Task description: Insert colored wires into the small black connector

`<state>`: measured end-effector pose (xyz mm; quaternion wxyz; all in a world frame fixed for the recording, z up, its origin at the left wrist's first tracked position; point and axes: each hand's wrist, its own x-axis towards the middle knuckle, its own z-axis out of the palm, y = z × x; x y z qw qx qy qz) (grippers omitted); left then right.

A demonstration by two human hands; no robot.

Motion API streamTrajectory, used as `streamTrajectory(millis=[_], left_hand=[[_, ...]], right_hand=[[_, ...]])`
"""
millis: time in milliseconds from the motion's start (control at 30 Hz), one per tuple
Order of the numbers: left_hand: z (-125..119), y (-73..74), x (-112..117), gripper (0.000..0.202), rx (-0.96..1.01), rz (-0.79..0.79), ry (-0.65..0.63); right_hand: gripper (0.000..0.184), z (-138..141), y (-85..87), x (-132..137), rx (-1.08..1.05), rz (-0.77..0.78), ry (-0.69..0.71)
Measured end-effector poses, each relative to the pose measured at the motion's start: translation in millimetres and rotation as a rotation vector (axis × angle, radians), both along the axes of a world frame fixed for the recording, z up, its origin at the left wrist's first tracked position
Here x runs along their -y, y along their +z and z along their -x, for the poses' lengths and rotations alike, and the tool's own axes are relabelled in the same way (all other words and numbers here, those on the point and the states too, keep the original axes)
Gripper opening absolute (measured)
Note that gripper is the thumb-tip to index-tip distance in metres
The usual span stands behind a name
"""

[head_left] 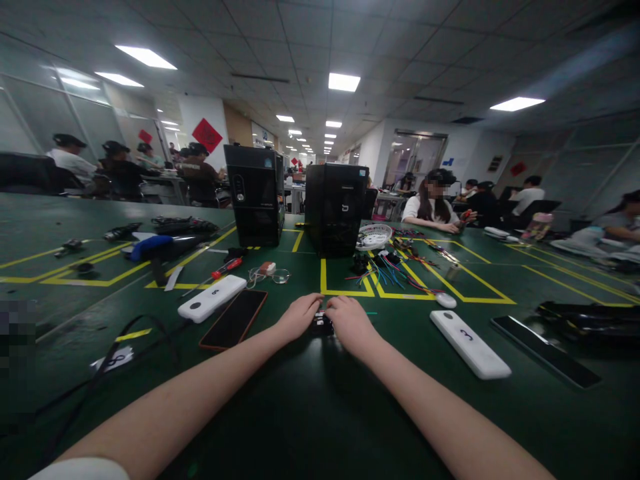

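Observation:
Both my hands meet at the middle of the green table [310, 413] over a small black part [321, 325]. My left hand [299, 316] has its fingers curled onto the part's left side. My right hand [351, 321] grips it from the right, fingers closed over its top. Most of the part is hidden under the fingers. Left of my left hand lies a black phone with an orange rim [233, 319], and beyond it a white power bank [212, 298].
Two black computer cases [256, 195] [335, 208] stand ahead behind yellow floor-style markings. Coloured wires [395, 273] and a white basket [375, 235] lie at right centre. A second white power bank [470, 344], a dark phone [545, 350], glasses [270, 273], a red screwdriver [226, 268]. People sit around the tables.

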<state>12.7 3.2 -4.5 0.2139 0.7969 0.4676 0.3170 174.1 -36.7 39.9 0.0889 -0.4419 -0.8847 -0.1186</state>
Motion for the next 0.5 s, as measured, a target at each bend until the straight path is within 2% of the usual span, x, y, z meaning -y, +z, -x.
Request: streamTrajectory(millis=[267, 500], left_hand=[[-1, -4.8, 1, 0.038, -0.118, -0.009, 0.01], [-4, 5.2, 10, 0.039, -0.133, 0.068, 0.013]], right_hand=[[0.026, 18, -9.4, 8, 0.092, -0.061, 0.006], [0.024, 19, -8.8, 14, 0.104, -0.072, 0.004]])
